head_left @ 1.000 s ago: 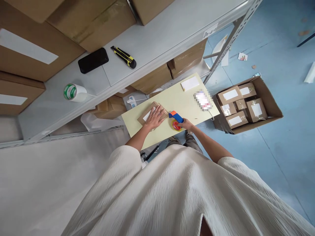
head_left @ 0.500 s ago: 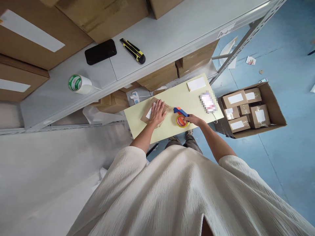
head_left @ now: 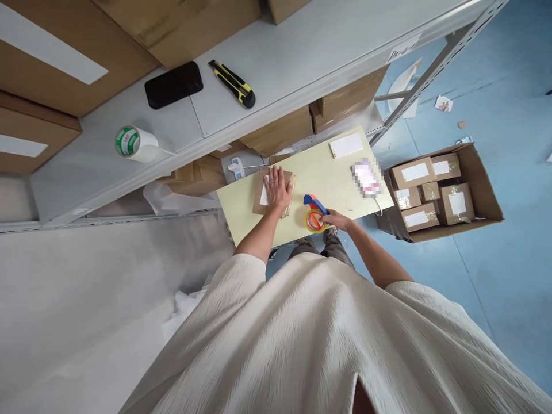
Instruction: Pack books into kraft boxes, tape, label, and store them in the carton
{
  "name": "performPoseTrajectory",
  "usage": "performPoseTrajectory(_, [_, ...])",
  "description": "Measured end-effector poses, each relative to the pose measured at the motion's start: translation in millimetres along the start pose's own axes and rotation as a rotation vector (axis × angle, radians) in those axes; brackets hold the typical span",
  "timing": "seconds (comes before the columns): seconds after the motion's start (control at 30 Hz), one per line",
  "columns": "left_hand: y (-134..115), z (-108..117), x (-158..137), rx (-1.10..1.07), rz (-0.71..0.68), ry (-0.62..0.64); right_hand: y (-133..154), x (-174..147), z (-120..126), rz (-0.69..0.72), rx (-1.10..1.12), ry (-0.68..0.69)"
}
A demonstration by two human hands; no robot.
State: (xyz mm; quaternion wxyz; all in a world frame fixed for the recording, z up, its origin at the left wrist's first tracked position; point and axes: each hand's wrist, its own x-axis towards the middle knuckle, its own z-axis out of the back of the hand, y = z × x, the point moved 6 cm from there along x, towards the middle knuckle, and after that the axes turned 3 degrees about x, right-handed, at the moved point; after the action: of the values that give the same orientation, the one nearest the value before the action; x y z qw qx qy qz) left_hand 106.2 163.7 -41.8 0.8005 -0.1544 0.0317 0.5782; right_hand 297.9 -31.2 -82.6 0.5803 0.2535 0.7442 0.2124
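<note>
On the pale yellow table (head_left: pixel 241 218) lies a small brown cardboard box (head_left: pixel 259 198) with a white label, partly covered by my hand. My left hand (head_left: pixel 278 188) rests flat on top of the box, its fingers stretched out. To the right, my right hand (head_left: pixel 337 219) is closed round the handle of a blue and orange tape dispenser (head_left: pixel 315 210) with a roll of clear yellowish tape. The dispenser is apart from the box, near the table's front edge.
A white pad (head_left: pixel 346 145) and a blurred-out phone (head_left: pixel 366 177) lie at the table's right. An open carton (head_left: pixel 486 198) of small labelled boxes stands on the floor. A utility knife (head_left: pixel 233 84), dark phone (head_left: pixel 173 85) and tape roll (head_left: pixel 135 144) sit on the grey shelf (head_left: pixel 276 63).
The box has turned a little under my left hand, which shifted slightly right. My right hand has drawn the tape dispenser a bit towards me, away from the box.
</note>
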Motion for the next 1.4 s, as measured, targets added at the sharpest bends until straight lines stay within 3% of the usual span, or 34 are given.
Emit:
performPoseTrajectory(0.27, [-0.3, -15.8, 8.0, -0.044, 0.082, 0.014, 0.3, -4.7, -1.0, 0.014, 0.022, -0.033])
performPoseTrajectory(0.47, [3.1, -19.2, 16.7, -0.099, 0.283, -0.171, -11.9, -5.0, 7.0, 0.075, 0.071, -0.012])
performPoseTrajectory(0.63, [3.1, -17.4, 24.9, -0.053, 0.317, -0.241, -5.0, 9.9, 9.9, 0.106, -0.018, -0.044])
performPoseTrajectory(0.77, [14.5, -1.2, 2.2, -0.067, 0.205, -0.181, -2.3, 10.2, 5.9, 0.106, 0.033, -0.017])
performPoseTrajectory(0.93, [17.9, 4.0, -54.8, 0.066, -0.339, 0.136, -5.0, 5.4, 7.0, 0.073, 0.074, -0.001])
performPoseTrajectory(1.0, [21.4, 1.7, -68.9, 0.084, -0.442, 0.217, -5.4, 3.8, 8.7, 0.059, 0.085, -0.006])
performPoseTrajectory(1.13, [21.0, -2.0, -68.5, 0.103, -0.406, 0.208, -3.5, 2.9, 7.6, 0.043, 0.114, -0.011])
performPoseTrajectory(1.4, [4.4, -2.7, -49.2, 0.050, -0.156, 0.094, 9.9, 28.6, -2.4, 0.042, 0.287, 0.022])
